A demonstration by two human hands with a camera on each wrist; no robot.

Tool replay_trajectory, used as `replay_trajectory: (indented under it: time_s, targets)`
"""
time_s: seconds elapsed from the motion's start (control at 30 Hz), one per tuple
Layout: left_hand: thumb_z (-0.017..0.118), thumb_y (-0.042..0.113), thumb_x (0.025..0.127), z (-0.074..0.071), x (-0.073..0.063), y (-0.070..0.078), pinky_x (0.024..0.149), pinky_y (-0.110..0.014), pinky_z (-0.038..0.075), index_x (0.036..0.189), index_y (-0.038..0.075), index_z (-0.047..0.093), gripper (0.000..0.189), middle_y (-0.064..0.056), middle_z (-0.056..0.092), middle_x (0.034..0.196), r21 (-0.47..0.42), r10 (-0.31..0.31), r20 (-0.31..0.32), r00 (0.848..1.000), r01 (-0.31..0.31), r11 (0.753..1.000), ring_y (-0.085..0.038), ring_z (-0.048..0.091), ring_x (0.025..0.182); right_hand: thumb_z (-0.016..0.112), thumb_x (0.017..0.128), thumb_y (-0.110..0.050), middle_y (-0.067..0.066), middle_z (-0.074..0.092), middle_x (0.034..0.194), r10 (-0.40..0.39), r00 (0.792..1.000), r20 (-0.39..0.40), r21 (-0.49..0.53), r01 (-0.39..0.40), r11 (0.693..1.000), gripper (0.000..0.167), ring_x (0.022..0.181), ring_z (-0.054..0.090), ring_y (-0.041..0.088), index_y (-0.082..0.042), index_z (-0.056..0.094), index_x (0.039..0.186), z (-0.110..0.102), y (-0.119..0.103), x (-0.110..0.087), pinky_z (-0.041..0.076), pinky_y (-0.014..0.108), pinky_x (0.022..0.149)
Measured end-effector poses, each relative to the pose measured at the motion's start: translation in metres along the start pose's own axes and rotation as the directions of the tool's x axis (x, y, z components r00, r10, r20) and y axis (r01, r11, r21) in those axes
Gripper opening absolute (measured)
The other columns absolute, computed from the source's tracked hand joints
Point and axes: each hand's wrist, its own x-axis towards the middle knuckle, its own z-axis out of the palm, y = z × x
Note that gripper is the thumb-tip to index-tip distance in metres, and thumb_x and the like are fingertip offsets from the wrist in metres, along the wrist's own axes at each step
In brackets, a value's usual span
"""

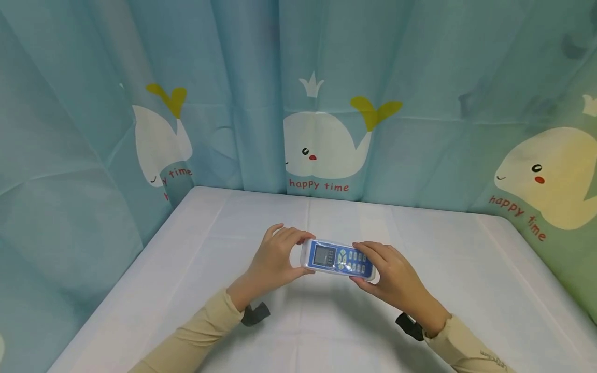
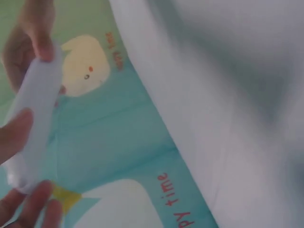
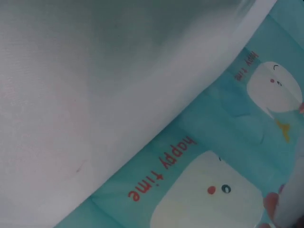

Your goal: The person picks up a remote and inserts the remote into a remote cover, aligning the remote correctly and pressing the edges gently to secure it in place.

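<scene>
A white remote control point(image 1: 338, 257) with a blue face, a small grey screen and pale buttons is held up over the white table, face toward the head camera. My left hand point(image 1: 274, 259) grips its screen end, thumb below and fingers above. At the button end my right hand point(image 1: 392, 272) pinches it the same way, covering part of the keys. In the left wrist view the remote's plain white side point(image 2: 38, 109) shows between both hands. Only a white edge of the remote point(image 3: 290, 190) and some fingertips point(image 3: 270, 205) come into the right wrist view.
The white-covered table point(image 1: 224, 331) spreads beneath the hands. Blue-green curtains point(image 1: 252, 62) with white whales and "happy time" lettering hang along its back and sides. Black wrist-camera mounts point(image 1: 255, 314) sit under both wrists.
</scene>
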Motion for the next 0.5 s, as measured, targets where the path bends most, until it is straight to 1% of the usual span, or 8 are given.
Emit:
replay_trajectory:
  time_s: [0.1, 0.17, 0.23, 0.27, 0.33, 0.4, 0.43, 0.5]
  targets:
    - [0.088, 0.032, 0.061, 0.002, 0.003, -0.003, 0.105, -0.051, 0.035, 0.112, 0.015, 0.061, 0.06, 0.003, 0.066, 0.097, 0.01, -0.057, 0.114, 0.992, 0.056, 0.998, -0.013, 0.059, 0.09, 0.087, 0.061, -0.025, 0.01, 0.061, 0.11, 0.069, 0.994, 0.088, 0.022, -0.071, 0.997, 0.064, 0.089, 0.061, 0.023, -0.004, 0.061, 0.116, 0.004, 0.006, 0.004, 0.055, 0.038, 0.076]
    - [0.086, 0.032, 0.063, 0.005, 0.005, -0.005, 0.106, -0.052, 0.032, 0.112, 0.014, 0.061, 0.058, 0.003, 0.066, 0.095, 0.016, -0.11, 0.21, 0.972, 0.109, 0.994, -0.015, 0.059, 0.09, 0.087, 0.062, -0.024, 0.008, 0.06, 0.109, 0.116, 0.979, 0.168, 0.046, -0.125, 0.991, 0.061, 0.086, 0.059, 0.02, -0.006, 0.062, 0.115, 0.009, 0.011, 0.007, 0.054, 0.037, 0.074]
    - [0.085, 0.033, 0.065, 0.013, 0.006, -0.009, 0.106, -0.052, 0.031, 0.111, 0.015, 0.06, 0.055, 0.004, 0.064, 0.092, 0.033, -0.164, 0.314, 0.935, 0.162, 0.986, -0.015, 0.057, 0.089, 0.085, 0.064, -0.025, 0.007, 0.059, 0.107, 0.136, 0.959, 0.25, 0.06, -0.155, 0.986, 0.056, 0.085, 0.058, 0.018, -0.008, 0.063, 0.113, 0.016, 0.016, 0.008, 0.054, 0.036, 0.074]
    - [0.084, 0.034, 0.066, 0.018, 0.006, -0.011, 0.106, -0.051, 0.032, 0.11, 0.015, 0.06, 0.054, 0.005, 0.064, 0.091, 0.043, -0.184, 0.364, 0.913, 0.181, 0.983, -0.015, 0.057, 0.088, 0.085, 0.065, -0.027, 0.005, 0.06, 0.106, 0.139, 0.946, 0.293, 0.057, -0.162, 0.985, 0.054, 0.084, 0.058, 0.016, -0.009, 0.064, 0.111, 0.02, 0.018, 0.008, 0.053, 0.035, 0.074]
    - [0.084, 0.034, 0.066, 0.028, 0.005, -0.015, 0.103, -0.048, 0.035, 0.108, 0.015, 0.059, 0.053, 0.005, 0.063, 0.09, 0.061, -0.211, 0.461, 0.862, 0.206, 0.977, -0.014, 0.056, 0.086, 0.084, 0.065, -0.03, 0.002, 0.061, 0.102, 0.133, 0.917, 0.376, 0.043, -0.161, 0.986, 0.051, 0.083, 0.058, 0.013, -0.01, 0.065, 0.108, 0.029, 0.021, 0.005, 0.051, 0.034, 0.074]
    - [0.083, 0.037, 0.065, 0.039, 0.002, -0.018, 0.098, -0.043, 0.038, 0.107, 0.016, 0.057, 0.053, 0.006, 0.061, 0.091, 0.098, -0.218, 0.542, 0.812, 0.196, 0.976, -0.012, 0.054, 0.086, 0.084, 0.064, -0.035, 0.0, 0.063, 0.099, 0.125, 0.885, 0.448, 0.028, -0.153, 0.988, 0.05, 0.082, 0.059, 0.011, -0.011, 0.066, 0.104, 0.036, 0.022, 0.002, 0.05, 0.034, 0.074]
    - [0.083, 0.038, 0.065, 0.044, 0.0, -0.02, 0.095, -0.04, 0.04, 0.106, 0.017, 0.057, 0.053, 0.006, 0.06, 0.092, 0.111, -0.216, 0.573, 0.791, 0.186, 0.976, -0.012, 0.054, 0.086, 0.084, 0.064, -0.038, 0.0, 0.063, 0.098, 0.122, 0.87, 0.478, 0.023, -0.151, 0.988, 0.051, 0.082, 0.059, 0.01, -0.011, 0.067, 0.103, 0.039, 0.022, 0.0, 0.05, 0.035, 0.074]
    - [0.083, 0.039, 0.064, 0.051, -0.003, -0.021, 0.09, -0.037, 0.041, 0.104, 0.017, 0.055, 0.053, 0.005, 0.058, 0.092, 0.129, -0.216, 0.615, 0.758, 0.173, 0.976, -0.012, 0.051, 0.085, 0.083, 0.063, -0.041, -0.001, 0.064, 0.096, 0.119, 0.845, 0.521, 0.018, -0.15, 0.989, 0.052, 0.082, 0.059, 0.01, -0.01, 0.067, 0.102, 0.043, 0.021, -0.002, 0.05, 0.037, 0.075]
